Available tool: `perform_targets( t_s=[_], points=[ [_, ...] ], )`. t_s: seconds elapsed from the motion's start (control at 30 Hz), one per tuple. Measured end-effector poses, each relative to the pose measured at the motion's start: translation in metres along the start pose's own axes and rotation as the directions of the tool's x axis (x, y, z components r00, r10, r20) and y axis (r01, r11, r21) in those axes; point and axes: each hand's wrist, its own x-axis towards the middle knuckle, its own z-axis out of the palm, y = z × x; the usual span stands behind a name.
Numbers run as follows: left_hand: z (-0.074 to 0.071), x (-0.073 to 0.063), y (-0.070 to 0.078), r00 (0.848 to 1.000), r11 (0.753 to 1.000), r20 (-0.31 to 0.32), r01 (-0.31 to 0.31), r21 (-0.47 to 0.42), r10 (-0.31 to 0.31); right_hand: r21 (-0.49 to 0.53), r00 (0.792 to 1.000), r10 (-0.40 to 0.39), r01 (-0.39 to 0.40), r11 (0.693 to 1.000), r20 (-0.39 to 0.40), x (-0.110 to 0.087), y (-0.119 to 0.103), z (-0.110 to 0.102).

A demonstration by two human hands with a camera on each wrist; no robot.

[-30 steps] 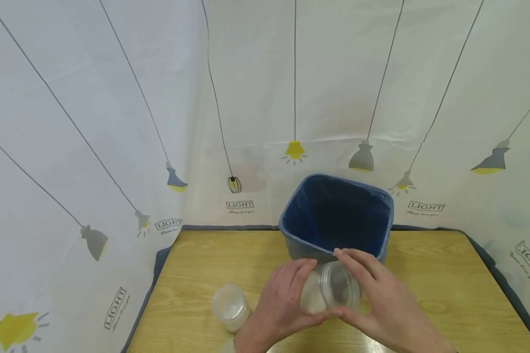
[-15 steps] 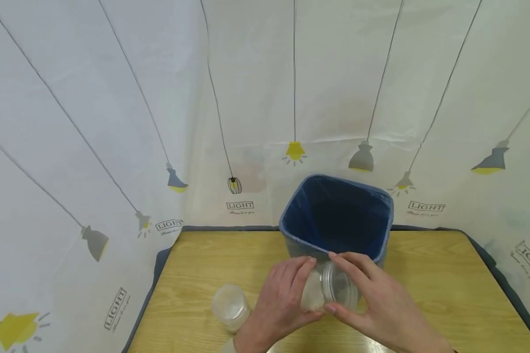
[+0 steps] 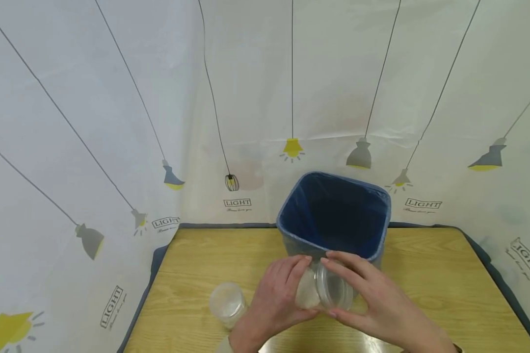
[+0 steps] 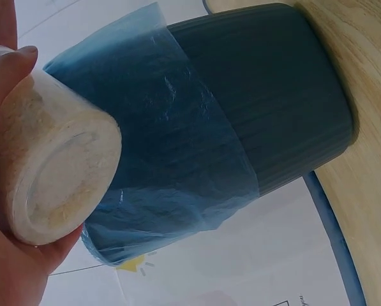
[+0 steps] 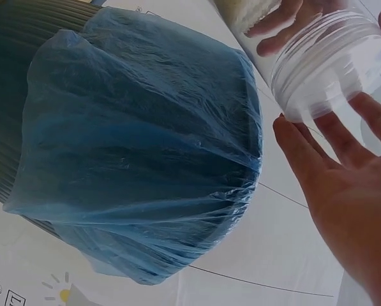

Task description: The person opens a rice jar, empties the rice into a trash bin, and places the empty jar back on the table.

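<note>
A clear jar (image 3: 306, 290) with pale, grainy contents is held between two bare hands, tilted over on its side rather than upright. It is raised above the bench (image 3: 428, 274), at the near side of a blue bin (image 3: 292, 246) and close to its upper part; whether the bin is touched cannot be told. The jar's body is gripped by the left hand (image 3: 271, 299), whose fingers and thumb are curved round it, and the round base is shown in the left wrist view, with the pale material seen through it. The ringed, see-through end (image 3: 335, 288) is pinched by the right hand (image 3: 371, 299), the thumb being set on one side and the fingers on the other, slightly spread; whether this end is a lid or a bare neck cannot be told. The bin is stood on the bench, lined with a translucent blue bag (image 4: 158, 134) that is folded over the rim. A second clear container (image 3: 227, 303) is placed upright on the bench, just beside the left wrist. The background is formed by a pale wall covering (image 3: 251, 73), printed with hanging lamps and the word LIGHT.
</note>
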Motion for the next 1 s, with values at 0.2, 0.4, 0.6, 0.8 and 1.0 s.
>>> perform_targets(
  t_s=[0.2, 0.4, 0.6, 0.8, 1.0],
  points=[
    [0.000, -0.003, -0.002, 1.000, 1.000, 0.020, 0.000, -0.009, 0.001, 0.052, 0.997, -0.070, 0.069, 0.996, 0.023, -0.001, 0.003, 0.000],
    [-0.001, -0.003, -0.002, 1.000, 1.000, 0.018, 0.022, -0.011, -0.022, 0.028, 0.998, 0.053, -0.053, 0.998, 0.021, 0.000, -0.005, -0.002],
    [-0.003, 0.004, 0.001, 0.998, 0.998, -0.007, 0.062, 0.014, -0.062, 0.028, 0.963, 0.266, -0.265, 0.964, -0.044, 0.005, -0.018, -0.004],
    [-0.004, 0.010, 0.004, 0.999, 0.998, -0.009, 0.033, 0.052, -0.033, -0.049, 0.933, 0.360, -0.361, 0.931, -0.012, 0.010, -0.023, -0.006],
    [-0.003, 0.008, 0.003, 0.999, 0.999, -0.031, 0.023, 0.041, -0.022, -0.042, 0.948, 0.316, -0.317, 0.947, -0.033, 0.008, -0.020, -0.004]
  ],
)
